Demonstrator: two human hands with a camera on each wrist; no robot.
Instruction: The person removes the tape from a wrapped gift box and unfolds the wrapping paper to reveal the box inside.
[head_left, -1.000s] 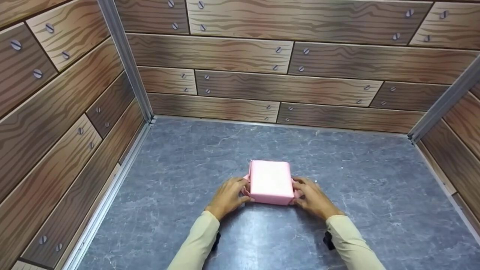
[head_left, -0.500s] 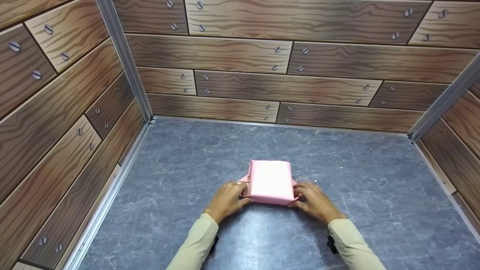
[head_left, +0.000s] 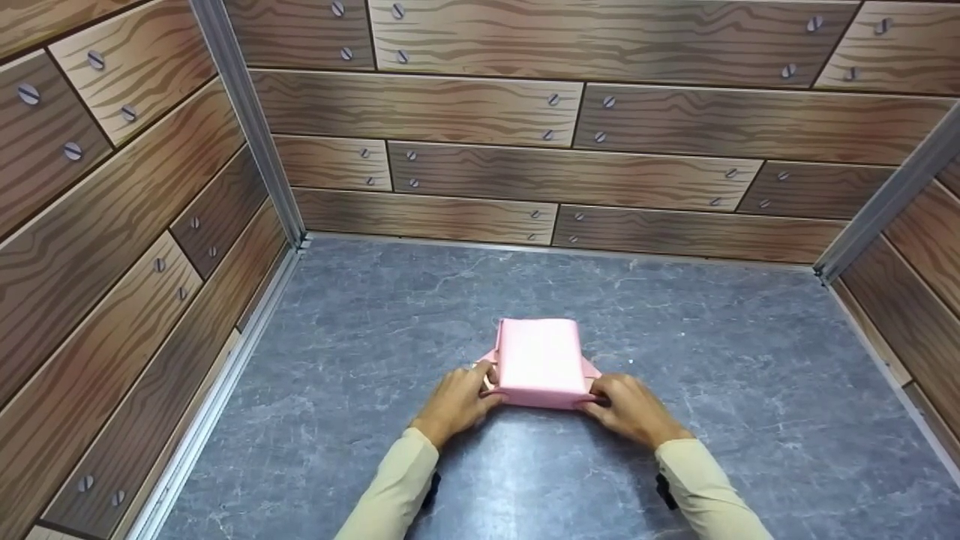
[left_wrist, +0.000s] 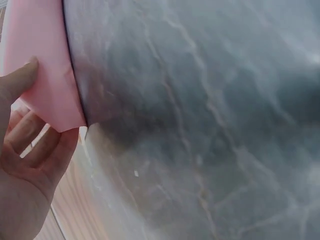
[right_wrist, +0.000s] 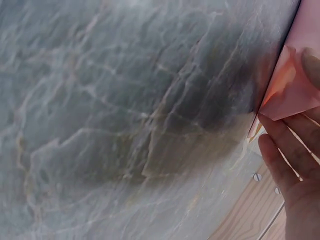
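A box wrapped in pink paper (head_left: 540,356) lies on the grey marbled tabletop, its smooth top facing up. Loose paper flaps stick out at both ends. My left hand (head_left: 456,401) is at the left end, pinching the near flap; in the left wrist view the thumb lies on the front of the pink paper (left_wrist: 50,85) and the fingers are behind it. At the right end my right hand (head_left: 630,405) pinches the other near flap. The right wrist view has its thumb on the folded paper (right_wrist: 292,95), fingers behind. The box's underside is hidden.
The marbled tabletop (head_left: 375,315) runs under everything. Wood-plank patterned walls stand at the back (head_left: 465,165), left (head_left: 150,225) and right (head_left: 930,300), with grey metal posts (head_left: 262,127) at the corners.
My right hand has shifted slightly toward me, and the far flap at the right end now sticks out in view. The left hand's far flap has come out as well. The box has barely moved.
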